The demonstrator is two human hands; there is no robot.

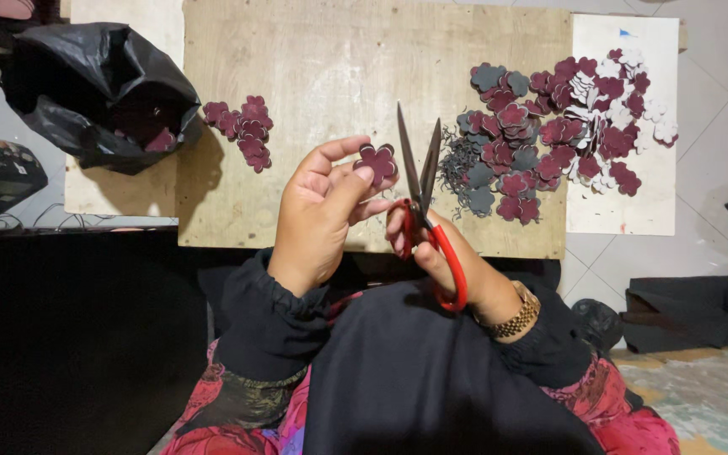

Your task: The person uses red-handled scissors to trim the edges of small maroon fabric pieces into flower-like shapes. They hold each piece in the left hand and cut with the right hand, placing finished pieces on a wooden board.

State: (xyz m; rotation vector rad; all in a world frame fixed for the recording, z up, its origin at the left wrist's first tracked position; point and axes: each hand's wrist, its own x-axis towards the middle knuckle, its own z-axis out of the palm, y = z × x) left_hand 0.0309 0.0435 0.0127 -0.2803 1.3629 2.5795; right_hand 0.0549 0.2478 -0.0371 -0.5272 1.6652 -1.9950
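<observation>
My left hand pinches a small maroon flower-shaped cutout between thumb and fingers, above the near edge of a wooden board. My right hand grips red-handled scissors; their blades point up and stand slightly apart, just right of the cutout. A gold wristwatch sits on my right wrist.
A small pile of maroon cutouts lies on the board's left. A large heap of maroon, grey and white cutouts spreads over the board's right side and a white sheet. A black plastic bag sits at the left.
</observation>
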